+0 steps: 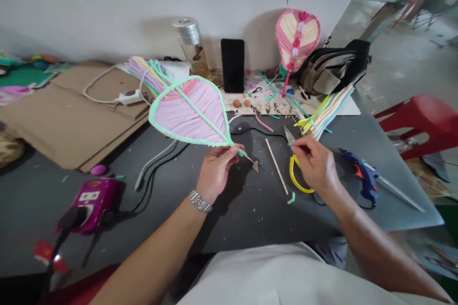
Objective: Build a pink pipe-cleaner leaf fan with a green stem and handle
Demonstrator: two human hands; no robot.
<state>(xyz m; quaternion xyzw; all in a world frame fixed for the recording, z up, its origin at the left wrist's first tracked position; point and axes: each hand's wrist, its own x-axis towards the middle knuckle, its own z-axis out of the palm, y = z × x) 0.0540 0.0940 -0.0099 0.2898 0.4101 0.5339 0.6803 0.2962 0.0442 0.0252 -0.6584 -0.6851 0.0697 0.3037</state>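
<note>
My left hand (pixel 215 171) is shut on the green stem of a leaf-shaped craft frame (pixel 189 112), which is covered in pleated pink strips and edged in mint green. My right hand (pixel 315 162) grips a pair of yellow-handled scissors (pixel 295 174) with the blades pointing up and left, close to the stem's tip. Part of the scissors is hidden by my fingers. A thin wooden stick (pixel 276 167) lies on the grey table (pixel 229 228) between my hands. A finished pink-and-cream craft leaf (pixel 296 40) stands at the back.
A blue glue gun (pixel 363 178) lies right of my right hand. Bundled coloured strips (pixel 324 114) sit behind it. Further back are a black phone (pixel 232 65), a glass bottle (pixel 191 47) and a bag (pixel 334 66). Cardboard sheets (pixel 71 114) and a magenta appliance (pixel 95 205) are on the left.
</note>
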